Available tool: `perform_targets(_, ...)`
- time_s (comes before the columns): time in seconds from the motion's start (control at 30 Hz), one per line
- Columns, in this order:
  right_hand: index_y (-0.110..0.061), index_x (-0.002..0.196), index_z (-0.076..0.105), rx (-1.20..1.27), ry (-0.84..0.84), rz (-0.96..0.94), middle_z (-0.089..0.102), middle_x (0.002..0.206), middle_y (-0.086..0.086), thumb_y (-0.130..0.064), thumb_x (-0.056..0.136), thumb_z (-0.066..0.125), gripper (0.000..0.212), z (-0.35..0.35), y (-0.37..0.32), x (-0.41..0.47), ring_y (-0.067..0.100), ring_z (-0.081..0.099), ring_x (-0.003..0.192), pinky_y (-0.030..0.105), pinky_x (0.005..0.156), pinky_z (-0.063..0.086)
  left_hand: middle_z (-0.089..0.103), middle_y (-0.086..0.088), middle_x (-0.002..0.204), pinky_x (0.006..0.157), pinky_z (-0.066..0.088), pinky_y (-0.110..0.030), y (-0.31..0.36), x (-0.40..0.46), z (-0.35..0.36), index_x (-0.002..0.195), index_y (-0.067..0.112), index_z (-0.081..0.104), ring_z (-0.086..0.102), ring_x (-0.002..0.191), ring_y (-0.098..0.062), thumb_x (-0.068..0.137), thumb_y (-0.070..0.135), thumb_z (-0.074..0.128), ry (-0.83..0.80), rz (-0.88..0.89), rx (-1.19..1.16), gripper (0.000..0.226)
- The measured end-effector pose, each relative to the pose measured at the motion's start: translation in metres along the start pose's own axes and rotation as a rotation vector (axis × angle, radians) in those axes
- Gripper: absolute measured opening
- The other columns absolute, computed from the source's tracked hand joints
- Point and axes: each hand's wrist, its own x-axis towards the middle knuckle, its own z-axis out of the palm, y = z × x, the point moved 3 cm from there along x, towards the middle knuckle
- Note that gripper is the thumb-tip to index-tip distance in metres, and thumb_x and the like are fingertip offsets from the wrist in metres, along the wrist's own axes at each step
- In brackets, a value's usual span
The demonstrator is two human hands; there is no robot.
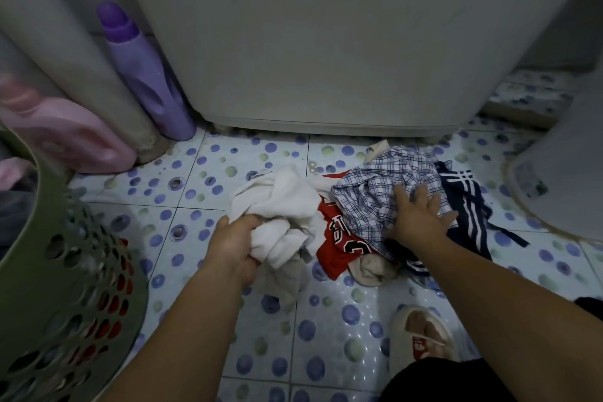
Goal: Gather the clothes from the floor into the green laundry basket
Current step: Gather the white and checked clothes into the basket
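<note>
Green laundry basket point(42, 258) at 9 o'clock, partly filled, red cloth showing through its holes. Left hand point(233, 246) grips white cloth point(277, 202), lifted off the floor point(182, 238). Right hand point(421, 217), fingers spread flat, presses plaid shirt point(385, 179) at 2 o'clock; red jersey point(342, 245) and striped navy garment point(470, 199) left.

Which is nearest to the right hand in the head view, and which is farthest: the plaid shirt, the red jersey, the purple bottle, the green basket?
From the right hand:
1. Plaid shirt, directly under its palm.
2. Red jersey, just left, beneath the pile.
3. Purple bottle, far left, standing by the washing machine.
4. Green basket, at the left edge.
</note>
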Motion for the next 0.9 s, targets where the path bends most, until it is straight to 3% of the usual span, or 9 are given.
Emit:
perform_targets(0.1, -0.031, 0.149, 0.000, 0.048, -0.061, 0.106, -0.022, 0.157, 0.013, -0.046, 0.075, 0.072, 0.104, 0.002, 0.002, 0.012, 0.043, -0.012, 0.144, 0.070, 0.108, 0.008, 0.061, -0.018, 0.123, 0.073, 0.055, -0.036, -0.003, 0.003, 0.012, 0.130, 0.013, 0.051, 0.061, 0.109, -0.035, 0.085, 0.002, 0.054, -0.001, 0.010, 0.027, 0.047)
perform_targets(0.17, -0.030, 0.146, 0.017, 0.092, -0.061, 0.151, -0.017, 0.158, 0.013, -0.035, 0.085, 0.064, 0.077, 0.004, 0.002, 0.017, 0.043, -0.007, 0.144, 0.070, 0.108, 0.011, 0.061, -0.018, 0.124, 0.076, 0.055, -0.038, -0.003, 0.005, 0.017, 0.131, 0.014, 0.051, 0.061, 0.109, -0.035, 0.085, 0.001, 0.054, -0.014, 0.015, 0.039, 0.047)
perform_targets(0.27, -0.024, 0.131, 0.045, 0.119, -0.007, 0.109, 0.015, 0.154, 0.016, -0.007, 0.089, 0.047, 0.046, 0.008, 0.004, 0.022, 0.041, 0.013, 0.141, 0.067, 0.108, 0.016, 0.062, -0.016, 0.122, 0.070, 0.055, -0.034, -0.003, 0.003, 0.025, 0.131, 0.015, 0.052, 0.062, 0.107, -0.034, 0.087, 0.001, 0.051, -0.027, 0.024, 0.059, 0.047)
perform_targets(0.4, -0.020, 0.122, 0.051, 0.386, 0.143, 0.017, 0.047, 0.129, 0.015, -0.008, 0.089, 0.046, 0.035, -0.007, 0.002, 0.018, 0.036, 0.047, 0.116, 0.057, 0.102, 0.033, 0.061, -0.017, 0.124, 0.066, 0.057, -0.033, -0.002, 0.001, 0.026, 0.132, 0.016, 0.051, 0.063, 0.108, -0.034, 0.084, 0.003, 0.052, -0.063, 0.043, 0.058, 0.050)
perform_targets(0.5, -0.018, 0.116, 0.048, 0.655, 0.230, -0.103, 0.054, 0.092, 0.009, -0.018, 0.094, 0.045, 0.022, -0.045, -0.015, -0.004, 0.029, 0.052, 0.083, 0.038, 0.077, 0.044, 0.062, -0.017, 0.123, 0.061, 0.056, -0.030, 0.002, -0.012, 0.029, 0.131, 0.015, 0.050, 0.066, 0.098, -0.030, 0.083, 0.003, 0.055, -0.052, 0.066, 0.039, 0.050)
perform_targets(0.57, -0.022, 0.103, 0.043, 0.853, 0.242, -0.155, 0.045, 0.071, 0.001, -0.021, 0.096, 0.045, 0.008, -0.072, -0.031, -0.022, 0.022, 0.045, 0.068, 0.030, 0.056, 0.034, 0.063, -0.017, 0.118, 0.054, 0.055, -0.027, 0.008, -0.023, 0.031, 0.131, 0.013, 0.050, 0.065, 0.085, -0.026, 0.084, 0.001, 0.052, -0.053, 0.086, 0.004, 0.048)
perform_targets(0.63, -0.021, 0.096, 0.044, 0.998, 0.260, -0.226, 0.046, 0.070, -0.001, -0.022, 0.094, 0.049, 0.006, -0.098, -0.049, -0.041, 0.017, 0.043, 0.063, 0.029, 0.054, 0.032, 0.064, -0.015, 0.112, 0.054, 0.054, -0.027, 0.017, -0.036, 0.030, 0.129, 0.013, 0.051, 0.063, 0.079, -0.023, 0.085, -0.001, 0.050, -0.048, 0.112, -0.035, 0.046)
perform_targets(0.8, -0.026, 0.078, 0.054, 1.340, 0.191, -0.452, 0.065, 0.086, 0.006, -0.019, 0.088, 0.057, 0.012, -0.154, -0.100, -0.105, 0.022, 0.061, 0.079, 0.038, 0.074, 0.050, 0.066, -0.012, 0.097, 0.067, 0.055, -0.034, 0.063, -0.078, 0.012, 0.121, 0.014, 0.052, 0.062, 0.076, -0.024, 0.085, -0.001, 0.052, -0.046, 0.276, -0.156, 0.039)
perform_targets(0.9, -0.023, 0.077, 0.051, 1.508, 0.084, -0.612, 0.062, 0.076, 0.001, -0.010, 0.091, 0.055, 0.019, -0.181, -0.135, -0.147, 0.014, 0.058, 0.067, 0.030, 0.066, 0.048, 0.065, -0.011, 0.091, 0.067, 0.052, -0.032, 0.101, -0.106, -0.007, 0.122, 0.008, 0.056, 0.061, 0.074, -0.021, 0.085, -0.001, 0.055, -0.060, 0.479, -0.166, 0.038)
